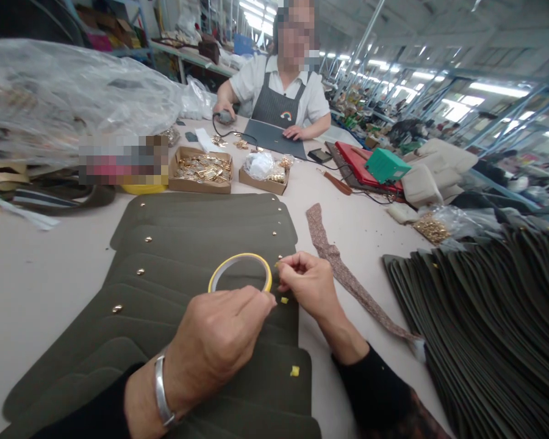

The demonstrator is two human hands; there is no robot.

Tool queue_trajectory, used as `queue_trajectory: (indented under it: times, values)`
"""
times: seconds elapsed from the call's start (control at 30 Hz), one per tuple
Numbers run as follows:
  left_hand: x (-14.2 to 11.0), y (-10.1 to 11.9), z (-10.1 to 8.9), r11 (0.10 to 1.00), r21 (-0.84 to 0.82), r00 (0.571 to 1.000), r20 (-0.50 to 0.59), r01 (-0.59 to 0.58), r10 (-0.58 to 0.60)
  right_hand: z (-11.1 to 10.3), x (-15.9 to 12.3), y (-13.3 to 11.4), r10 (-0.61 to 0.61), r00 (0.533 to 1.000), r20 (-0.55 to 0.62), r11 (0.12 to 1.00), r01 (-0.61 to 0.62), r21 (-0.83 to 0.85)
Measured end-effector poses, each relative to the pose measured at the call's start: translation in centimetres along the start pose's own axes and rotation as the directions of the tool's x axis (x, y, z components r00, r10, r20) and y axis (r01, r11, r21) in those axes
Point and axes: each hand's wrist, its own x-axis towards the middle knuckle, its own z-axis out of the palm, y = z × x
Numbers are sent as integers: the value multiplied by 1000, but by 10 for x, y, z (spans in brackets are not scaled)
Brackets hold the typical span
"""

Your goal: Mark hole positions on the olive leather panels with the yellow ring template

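In the head view, the left hand [224, 335] grips the tape roll [268, 274] by its near rim, above the dark panels [201, 244], probably so that the tape is within easy reach of the right hand [313, 286]. That hand is pinched narrow, a small yellow scrap [277, 264] at its fingertips, just beside the roll. The panels lie overlapped in steps on the surface [366, 235], likely so each one's edge and metal studs [140, 272] show. Yellow squares [294, 371] sit near the right edges, perhaps marking or covering spots in line with the studs farther up.
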Motion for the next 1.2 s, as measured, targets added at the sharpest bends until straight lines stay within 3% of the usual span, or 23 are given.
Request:
queue_trajectory:
  times: [0.07, 0.2, 0.33, 0.53, 0.67, 0.77, 1.0, 1.2]
  values:
    - [1, -2, 3, 1000, 21, 998, 66, -21, 20, -9, 10, 5, 100, 995, 25, 991, -102, 84]
    - [7, -13, 9, 990, 117, 971, 216, 77, -101, -18, 22, 16, 162, 982, 100, 978, -173, 116]
    - [12, -15, 11, 984, 147, 934, 327, 104, -148, -14, 23, 22, 150, 984, 99, 987, -155, 39]
    - [9, -10, 10, 988, 70, 909, 387, 137, -153, -18, 22, 22, 137, 981, 134, 988, -145, 48]
    - [6, -14, 10, 988, 26, 900, 409, 154, -151, -31, 15, 19, 287, 900, 329, 952, -306, 8]
    - [7, -15, 9, 990, 35, 898, 417, 140, -142, -34, 5, 19, 338, 856, 391, 939, -333, -83]
    - [7, -14, 9, 991, 71, 892, 431, 117, -136, -25, -9, 19, 173, 913, 369, 952, -59, -300]
    - [7, -14, 9, 990, 77, 882, 450, 118, -140, -21, -10, 8, -29, 937, 347, 813, 224, -538]
